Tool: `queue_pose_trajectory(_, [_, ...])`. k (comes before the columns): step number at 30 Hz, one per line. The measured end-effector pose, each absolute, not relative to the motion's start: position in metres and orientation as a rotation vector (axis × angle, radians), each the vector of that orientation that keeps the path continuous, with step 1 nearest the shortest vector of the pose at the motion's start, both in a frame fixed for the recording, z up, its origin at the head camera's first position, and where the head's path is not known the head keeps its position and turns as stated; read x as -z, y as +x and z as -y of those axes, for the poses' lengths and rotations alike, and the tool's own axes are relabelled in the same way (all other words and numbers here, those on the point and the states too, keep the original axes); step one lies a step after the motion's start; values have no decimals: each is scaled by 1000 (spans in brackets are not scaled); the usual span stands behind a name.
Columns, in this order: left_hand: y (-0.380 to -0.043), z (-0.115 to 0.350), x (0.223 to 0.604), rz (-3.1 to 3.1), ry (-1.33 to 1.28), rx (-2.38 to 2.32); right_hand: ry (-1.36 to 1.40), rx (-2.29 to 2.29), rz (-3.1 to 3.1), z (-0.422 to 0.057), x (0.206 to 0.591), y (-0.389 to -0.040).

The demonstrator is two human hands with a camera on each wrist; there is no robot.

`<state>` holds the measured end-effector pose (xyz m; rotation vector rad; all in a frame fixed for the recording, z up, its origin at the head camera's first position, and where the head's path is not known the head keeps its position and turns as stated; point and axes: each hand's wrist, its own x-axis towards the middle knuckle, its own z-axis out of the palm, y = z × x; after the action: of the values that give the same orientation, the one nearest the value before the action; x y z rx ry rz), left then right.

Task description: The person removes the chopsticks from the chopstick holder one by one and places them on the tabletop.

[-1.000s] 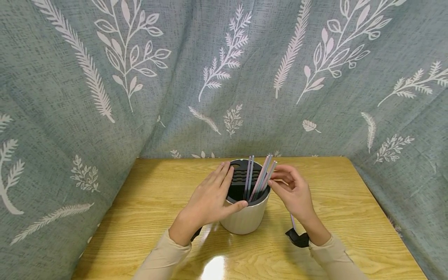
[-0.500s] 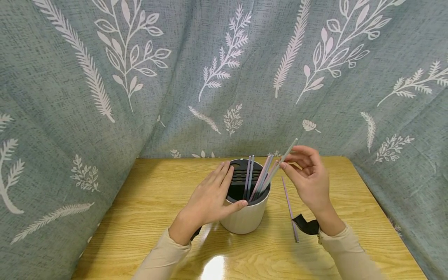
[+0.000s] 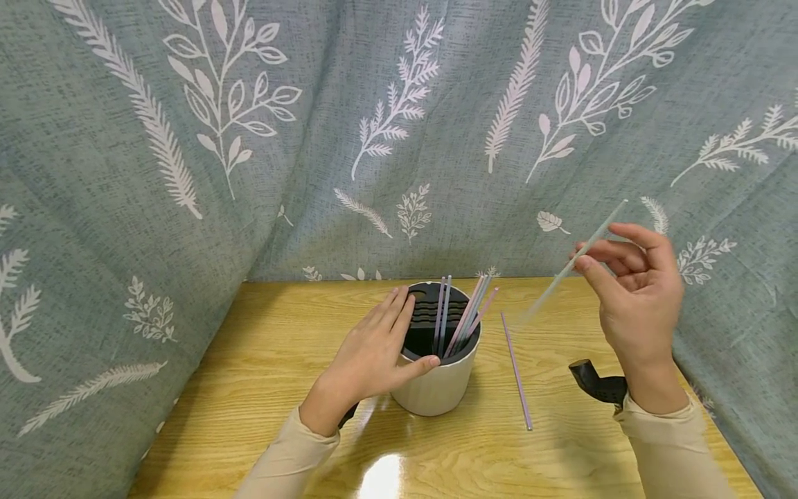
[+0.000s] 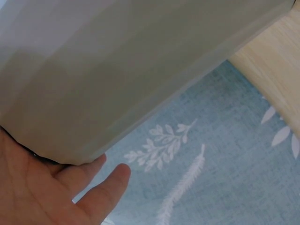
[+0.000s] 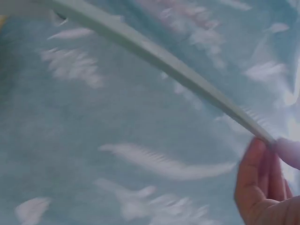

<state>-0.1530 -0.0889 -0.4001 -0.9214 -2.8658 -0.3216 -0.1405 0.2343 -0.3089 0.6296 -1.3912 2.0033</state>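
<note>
In the head view, a pale green chopstick [image 3: 564,274] is pinched between the thumb and fingers of my right hand [image 3: 645,287], up in the air right of the holder. The right wrist view shows the same chopstick [image 5: 164,61] slanting away from the fingertips. My left hand [image 3: 370,346] rests on the rim of a white round utensil holder [image 3: 433,391], fingers straight across its black slotted top. Several pink, purple and blue chopsticks [image 3: 469,315] lean inside it. In the left wrist view, the holder's pale wall [image 4: 117,75] fills the upper part, above the fingers.
One purple chopstick [image 3: 516,374] lies on the wood-grain table [image 3: 262,416], right of the holder. A grey-blue leaf-patterned cloth [image 3: 399,152] hangs behind the table and along both sides.
My right hand has taken hold of the pale green chopstick, drawn it up out of the holder and moved it to the right. The left hand stays on the rim.
</note>
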Motion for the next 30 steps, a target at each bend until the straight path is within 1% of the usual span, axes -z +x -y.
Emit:
queue_pose_trajectory(3, [-153,90,401,2866,-916,320,458,-1878,1715,-252,331,-149])
queue_pose_trajectory(8, [-153,90,401,2863,-920,328,148,-1670,2217,-276,389,-170])
queue_pose_trajectory(12, [-153,89,401,2865,-918,327,31,-1662,2438,-287,436,-188])
queue_pose_trajectory(16, [-153,89,401,2859,-917,327,-26,-1693,2554,-292,471,-200])
queue_pose_trajectory(22, [-153,89,401,2856,-922,340,-99,-1675,2704,-288,503,-212])
queue_pose_trajectory(30, [-153,90,401,2849,-914,360,-91,-1578,2840,-278,518,-222])
